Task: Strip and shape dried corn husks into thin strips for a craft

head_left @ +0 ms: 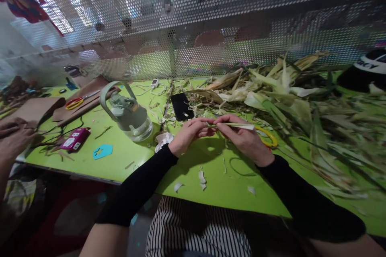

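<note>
My left hand (188, 133) and my right hand (245, 140) meet above the green table (193, 188), fingertips close together. Both pinch a narrow, pale green-white strip (241, 126), which looks like rolled or folded corn husk. Its white end lies across the back of my right fingers and points right. Yellow-handled scissors (273, 136) show partly from behind my right hand. A black phone (182, 107) lies just beyond my left hand, and crumpled white paper (163, 140) sits beside my left wrist. Small white scraps (202, 180) are scattered below my hands.
Corn husks (280, 88) heap along the right and back. A clear bottle with a grey-green lid (129, 118) stands left, near a purple device (75, 139) and a blue paper tag (102, 151). Another person's hands (15, 134) work at far left. A perforated screen (187, 20) borders the table's back.
</note>
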Demonstrator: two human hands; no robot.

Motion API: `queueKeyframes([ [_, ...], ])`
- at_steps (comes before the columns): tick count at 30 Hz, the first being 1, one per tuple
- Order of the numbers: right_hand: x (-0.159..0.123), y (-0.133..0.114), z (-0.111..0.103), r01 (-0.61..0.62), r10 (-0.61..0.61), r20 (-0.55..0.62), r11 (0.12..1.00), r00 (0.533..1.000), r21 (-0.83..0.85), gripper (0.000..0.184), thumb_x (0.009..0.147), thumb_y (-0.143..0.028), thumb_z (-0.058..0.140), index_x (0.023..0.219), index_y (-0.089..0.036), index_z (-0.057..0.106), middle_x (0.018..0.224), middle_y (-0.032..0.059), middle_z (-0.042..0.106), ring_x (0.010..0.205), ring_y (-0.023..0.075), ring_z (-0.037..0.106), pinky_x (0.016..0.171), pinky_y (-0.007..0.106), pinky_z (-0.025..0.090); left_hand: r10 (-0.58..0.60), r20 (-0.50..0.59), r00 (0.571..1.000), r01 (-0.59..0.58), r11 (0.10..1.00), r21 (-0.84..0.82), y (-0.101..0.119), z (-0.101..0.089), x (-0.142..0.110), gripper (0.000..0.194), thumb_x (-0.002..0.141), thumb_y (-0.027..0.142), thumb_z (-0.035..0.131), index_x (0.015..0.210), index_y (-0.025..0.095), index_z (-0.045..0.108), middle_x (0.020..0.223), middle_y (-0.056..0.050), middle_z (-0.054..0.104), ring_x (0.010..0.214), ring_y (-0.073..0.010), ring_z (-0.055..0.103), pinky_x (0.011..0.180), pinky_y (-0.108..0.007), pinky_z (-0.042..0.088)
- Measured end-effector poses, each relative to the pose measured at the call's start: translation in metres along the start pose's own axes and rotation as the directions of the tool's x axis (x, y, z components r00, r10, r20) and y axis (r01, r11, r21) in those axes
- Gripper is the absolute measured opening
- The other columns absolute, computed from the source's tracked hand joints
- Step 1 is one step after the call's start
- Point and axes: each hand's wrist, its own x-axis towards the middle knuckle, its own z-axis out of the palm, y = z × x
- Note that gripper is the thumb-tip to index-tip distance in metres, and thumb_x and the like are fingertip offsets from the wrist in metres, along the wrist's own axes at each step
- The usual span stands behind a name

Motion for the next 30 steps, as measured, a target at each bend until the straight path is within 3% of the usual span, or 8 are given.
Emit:
queueKeyframes([
  [2,0.002,0.002,-0.001,0.004,-0.004,0.037,1.000,0.999,-0.014,0.021,0.088,-0.044,0.066,0.087,-0.023,0.068,0.082,0.0038,0.070,0.071,0.0183,0.065,0.067,0.032,0.054,-0.004,-0.025,1.000,0.004,1.000,-0.014,0.000,0.000,0.000,0.030,0.076,0.037,0.079,0.093,0.013,0.075,0.094,-0.009,0.076,0.081,-0.0146,0.070,0.095,-0.036,0.053],
  [5,0.004,0.004,-0.001,-0.016,0.015,0.053,1.000,0.998,0.013,0.027,0.086,-0.049,0.068,0.086,-0.022,0.070,0.082,0.0046,0.071,0.071,0.0187,0.065,0.067,0.032,0.055,-0.015,-0.037,0.999,0.015,1.000,-0.002,-0.002,-0.001,0.001,0.026,0.072,0.028,0.083,0.092,0.013,0.075,0.094,-0.007,0.077,0.080,-0.0129,0.070,0.096,-0.037,0.054],
  [9,0.007,0.007,-0.001,-0.068,0.070,-0.081,0.997,0.994,0.028,0.031,0.084,-0.053,0.070,0.088,-0.023,0.070,0.084,0.0042,0.073,0.075,0.0198,0.067,0.072,0.034,0.056,-0.048,0.020,0.999,0.048,0.999,0.017,-0.005,-0.002,0.004,0.020,0.074,0.019,0.080,0.093,0.013,0.075,0.095,-0.007,0.076,0.081,-0.0132,0.071,0.099,-0.041,0.052],
  [14,0.011,0.016,-0.002,-0.070,0.067,-0.208,0.997,0.976,-0.007,0.035,0.083,-0.057,0.070,0.089,-0.022,0.069,0.083,0.0026,0.071,0.077,0.0196,0.065,0.074,0.033,0.054,-0.047,0.080,0.996,0.048,0.999,-0.020,-0.005,-0.002,0.003,0.030,0.070,0.028,0.086,0.093,0.012,0.074,0.089,-0.006,0.075,0.084,-0.0155,0.071,0.098,-0.042,0.052],
  [18,0.013,0.020,-0.002,-0.095,0.097,-0.125,0.995,0.987,0.020,0.040,0.085,-0.062,0.066,0.087,-0.022,0.068,0.081,0.0023,0.070,0.075,0.0183,0.064,0.071,0.031,0.054,0.001,0.042,0.999,0.001,0.999,-0.032,-0.002,-0.002,0.003,0.034,0.069,0.029,0.087,0.096,0.013,0.075,0.094,-0.006,0.076,0.084,-0.0145,0.071,0.099,-0.040,0.051],
  [24,0.013,0.022,0.000,-0.119,0.121,-0.047,0.991,0.991,0.055,0.043,0.075,-0.061,0.077,0.093,-0.022,0.074,0.092,0.0060,0.078,0.085,0.0232,0.070,0.081,0.038,0.057,0.070,-0.092,0.993,-0.075,0.996,-0.055,0.000,-0.007,0.008,0.042,0.063,0.032,0.090,0.097,0.014,0.073,0.091,-0.005,0.076,0.082,-0.0127,0.069,0.095,-0.036,0.051],
  [30,0.011,0.016,0.000,-0.075,0.071,-0.067,0.996,0.995,-0.052,0.035,0.080,-0.057,0.073,0.081,-0.022,0.070,0.078,0.0037,0.073,0.071,0.0193,0.065,0.070,0.033,0.054,0.122,-0.024,0.992,-0.117,0.983,0.143,-0.004,-0.007,0.009,0.039,0.065,0.026,0.088,0.099,0.014,0.072,0.086,-0.002,0.072,0.078,-0.0099,0.063,0.087,-0.031,0.049],
])
